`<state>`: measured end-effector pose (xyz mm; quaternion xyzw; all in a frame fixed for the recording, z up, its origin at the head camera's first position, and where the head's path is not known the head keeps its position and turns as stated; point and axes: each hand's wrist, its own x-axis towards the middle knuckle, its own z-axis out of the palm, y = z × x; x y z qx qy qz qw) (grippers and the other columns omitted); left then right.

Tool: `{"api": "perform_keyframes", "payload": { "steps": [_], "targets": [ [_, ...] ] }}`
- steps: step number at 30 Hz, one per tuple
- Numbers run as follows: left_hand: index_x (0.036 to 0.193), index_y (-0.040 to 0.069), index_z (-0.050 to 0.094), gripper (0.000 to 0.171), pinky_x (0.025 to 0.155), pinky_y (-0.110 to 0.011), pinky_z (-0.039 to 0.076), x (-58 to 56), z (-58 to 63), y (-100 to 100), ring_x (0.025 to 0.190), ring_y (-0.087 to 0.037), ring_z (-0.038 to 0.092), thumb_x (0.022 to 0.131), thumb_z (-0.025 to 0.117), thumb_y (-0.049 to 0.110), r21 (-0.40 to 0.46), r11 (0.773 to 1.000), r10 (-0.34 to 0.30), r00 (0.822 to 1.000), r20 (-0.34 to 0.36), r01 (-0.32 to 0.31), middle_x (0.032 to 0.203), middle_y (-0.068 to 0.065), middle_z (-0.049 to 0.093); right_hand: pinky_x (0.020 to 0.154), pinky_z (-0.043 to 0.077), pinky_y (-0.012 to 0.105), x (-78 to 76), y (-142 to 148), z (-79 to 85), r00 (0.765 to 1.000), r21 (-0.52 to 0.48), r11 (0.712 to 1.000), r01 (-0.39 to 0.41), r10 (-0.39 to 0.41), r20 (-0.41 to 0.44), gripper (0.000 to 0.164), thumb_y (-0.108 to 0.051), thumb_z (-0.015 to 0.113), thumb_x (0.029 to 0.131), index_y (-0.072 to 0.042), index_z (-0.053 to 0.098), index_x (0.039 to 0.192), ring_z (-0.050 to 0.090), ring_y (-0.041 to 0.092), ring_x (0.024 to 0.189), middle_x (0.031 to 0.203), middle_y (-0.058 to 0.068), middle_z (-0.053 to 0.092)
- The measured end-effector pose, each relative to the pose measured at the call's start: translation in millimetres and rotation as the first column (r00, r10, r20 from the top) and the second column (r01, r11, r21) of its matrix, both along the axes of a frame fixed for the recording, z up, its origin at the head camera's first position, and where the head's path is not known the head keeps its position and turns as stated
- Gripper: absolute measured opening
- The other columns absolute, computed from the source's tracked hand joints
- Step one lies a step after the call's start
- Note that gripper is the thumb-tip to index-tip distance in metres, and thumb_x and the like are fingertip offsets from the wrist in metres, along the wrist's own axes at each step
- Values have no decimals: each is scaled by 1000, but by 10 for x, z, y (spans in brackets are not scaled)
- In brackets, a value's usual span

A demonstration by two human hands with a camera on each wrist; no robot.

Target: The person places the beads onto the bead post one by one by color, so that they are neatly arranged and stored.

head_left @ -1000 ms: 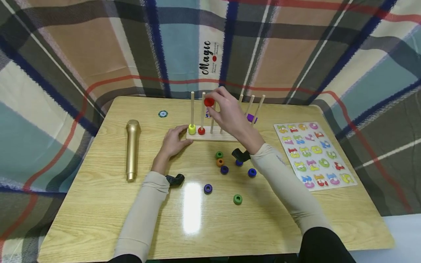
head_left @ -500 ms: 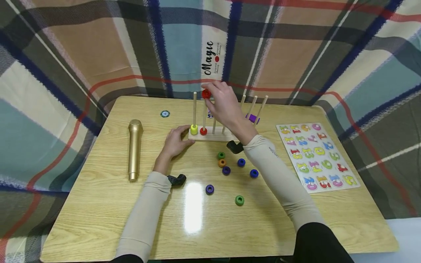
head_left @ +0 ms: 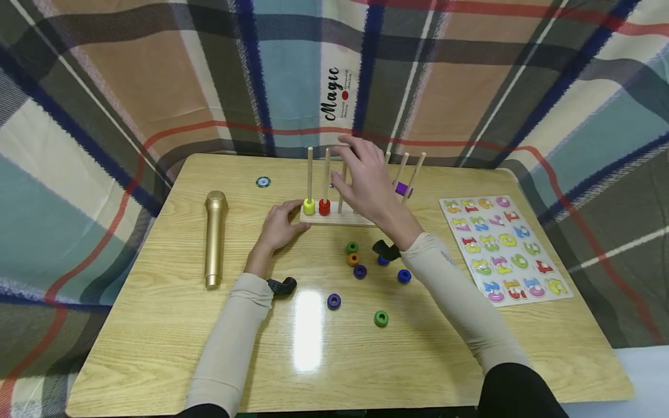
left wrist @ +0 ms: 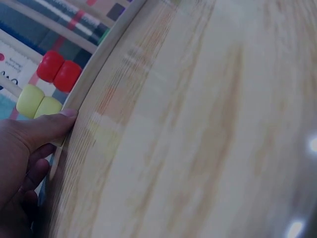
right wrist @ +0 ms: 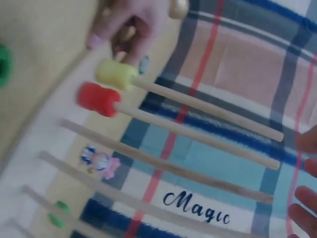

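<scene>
Left hand (head_left: 279, 225) grips pale wooden peg rack (head_left: 334, 220), seemingly to steady it | right hand (head_left: 368, 181) empty, fingers loose

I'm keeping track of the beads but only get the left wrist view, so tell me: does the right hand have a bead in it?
Observer: In the head view, no bead shows in the fingers of the right hand.
Operator: Is an orange bead anywhere on the table?
Observer: Yes, one orange bead lies loose on the table in front of the peg rack, between a green bead and a dark blue bead.
Operator: And what's lying out to the left of the left hand?
Observer: A gold microphone-shaped object lies there, left of the left hand.
</scene>
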<state>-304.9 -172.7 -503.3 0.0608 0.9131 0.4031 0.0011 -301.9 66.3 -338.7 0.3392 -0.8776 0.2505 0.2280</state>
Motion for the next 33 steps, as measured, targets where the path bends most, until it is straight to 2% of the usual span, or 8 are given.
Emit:
{"api": "perform_keyframes", "payload": {
  "steps": [3,5,8,10,15,20,27,33],
  "targets": [
    [158,9,52,69,120,-53,32,1,-6,17,139,-38,46,97,81,24,2,1000,-4,1000,8,4,163,-15,51,119,39,55,181,174,-167,999,3,1000,-29,29,-22,30,-13,72,100,-2,71,129,58,38,130,139,18,65],
    [158,9,52,70,121,-53,32,3,-1,23,140,-39,46,97,81,24,2,1000,-4,1000,15,4,163,-15,51,110,47,54,317,292,-305,999,58,997,-41,40,11,26,-13,74,98,-2,73,123,63,37,120,128,16,70],
    [159,8,50,71,123,-55,31,-5,7,21,143,-40,45,97,81,25,-5,1000,-6,1000,12,6,164,-15,49,91,58,47,524,448,-532,989,182,981,-67,42,140,20,-14,76,97,-3,75,113,71,31,101,111,13,74],
    [160,8,49,71,123,-56,30,-15,10,15,144,-40,44,98,80,25,-11,1000,-9,1000,9,9,165,-15,48,79,62,41,656,522,-676,969,264,961,-81,14,247,19,-17,77,98,-3,75,110,73,26,90,104,11,75],
    [160,8,49,71,124,-56,29,-27,0,4,145,-41,43,98,80,25,-11,1000,-1,1000,8,1,165,-16,47,57,51,29,873,595,-995,904,391,917,-81,-98,416,33,-29,78,100,-1,70,115,62,15,68,90,5,68],
    [160,8,50,71,124,-56,29,-30,-32,18,145,-40,43,97,80,24,2,1000,-4,1000,14,4,165,-15,48,54,43,28,934,592,-1181,893,441,896,-47,-160,420,36,-32,76,100,-1,69,116,53,13,67,87,3,62],
    [160,10,49,72,124,-56,29,-19,-58,17,146,-39,42,98,80,27,1,1000,3,999,32,-3,166,-14,47,56,49,27,910,582,-1132,897,411,909,-71,-122,425,30,-23,79,98,1,73,115,58,14,69,92,7,67],
    [161,10,48,72,124,-56,29,-25,-10,1,146,-40,41,98,80,27,-7,1000,0,1000,30,0,167,-14,46,64,58,32,658,586,-674,940,227,973,-40,-40,338,29,-12,80,95,-1,74,121,67,20,77,105,13,71]
  ]
}}
